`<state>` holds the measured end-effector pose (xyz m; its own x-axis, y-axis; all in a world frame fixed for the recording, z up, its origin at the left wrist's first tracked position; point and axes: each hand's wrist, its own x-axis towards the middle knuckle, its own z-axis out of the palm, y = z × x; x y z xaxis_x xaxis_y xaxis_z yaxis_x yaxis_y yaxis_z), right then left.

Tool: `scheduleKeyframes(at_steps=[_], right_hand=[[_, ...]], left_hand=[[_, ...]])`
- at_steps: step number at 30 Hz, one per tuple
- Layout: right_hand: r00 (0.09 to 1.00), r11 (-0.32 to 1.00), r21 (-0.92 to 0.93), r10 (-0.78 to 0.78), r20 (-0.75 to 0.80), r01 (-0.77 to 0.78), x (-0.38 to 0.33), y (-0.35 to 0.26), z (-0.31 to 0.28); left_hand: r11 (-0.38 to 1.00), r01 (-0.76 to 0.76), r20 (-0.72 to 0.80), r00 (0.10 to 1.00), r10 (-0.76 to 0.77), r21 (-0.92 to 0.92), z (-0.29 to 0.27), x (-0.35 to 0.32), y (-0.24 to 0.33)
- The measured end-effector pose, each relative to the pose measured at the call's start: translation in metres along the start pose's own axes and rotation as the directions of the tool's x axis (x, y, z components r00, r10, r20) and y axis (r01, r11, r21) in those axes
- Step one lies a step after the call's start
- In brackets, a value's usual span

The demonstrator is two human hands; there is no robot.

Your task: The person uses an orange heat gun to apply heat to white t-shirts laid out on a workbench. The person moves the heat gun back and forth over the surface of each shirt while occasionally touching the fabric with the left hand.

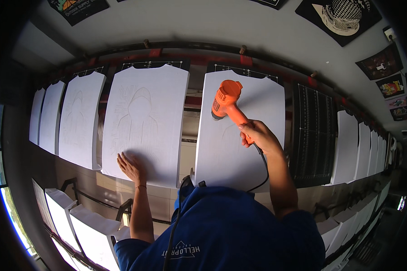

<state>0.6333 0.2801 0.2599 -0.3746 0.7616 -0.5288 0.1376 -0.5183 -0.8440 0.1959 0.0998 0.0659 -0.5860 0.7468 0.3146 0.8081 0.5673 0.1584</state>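
Observation:
An orange heat gun [229, 100] is in my right hand [260, 137], its handle gripped by closed fingers. Its dark nozzle points down over a white T-shirt [239, 153] stretched on a flat board, where part of a faint line drawing shows. A black cord runs from the handle down toward my body. To the left, my left hand [132, 167] lies with fingers stretched out on the lower part of another white T-shirt [163, 135]. That shirt carries a faint outline of a hooded figure.
More boards with white shirts [81, 122] stand in a row to the left and right. A bare black board [314, 135] is just right of the heat gun. A dark rail [190, 46] runs behind. Another row of shirts [95, 235] stands at the lower left. Printed samples [341, 18] hang beyond.

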Motion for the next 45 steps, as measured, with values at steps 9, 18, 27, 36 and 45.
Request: scheduleKeyframes(at_steps=[9, 18, 27, 36, 45], right_hand=[[0.996, 0.995, -0.098, -0.021, -0.089, 0.012, -0.019, 0.003, -0.012], [0.982, 0.997, -0.073, -0.052, -0.183, 0.039, -0.003, -0.011, -0.057], [0.972, 0.998, -0.050, -0.052, -0.230, 0.042, 0.017, -0.011, -0.085], [0.957, 0.998, -0.065, -0.039, -0.286, 0.021, 0.004, -0.017, -0.097], [0.932, 0.997, -0.079, -0.024, -0.362, -0.005, -0.029, -0.006, -0.117]], left_hand=[[0.763, -0.503, 0.227, 0.754, 0.617, -0.405, -0.003, -0.008, 0.153], [0.809, -0.520, 0.287, 0.759, 0.584, -0.273, 0.026, 0.021, 0.214], [0.830, -0.493, 0.299, 0.776, 0.555, -0.260, 0.023, 0.020, 0.219], [0.827, -0.489, 0.270, 0.787, 0.555, -0.278, 0.021, 0.019, 0.223], [0.829, -0.492, 0.271, 0.787, 0.554, -0.266, 0.019, 0.018, 0.225]])
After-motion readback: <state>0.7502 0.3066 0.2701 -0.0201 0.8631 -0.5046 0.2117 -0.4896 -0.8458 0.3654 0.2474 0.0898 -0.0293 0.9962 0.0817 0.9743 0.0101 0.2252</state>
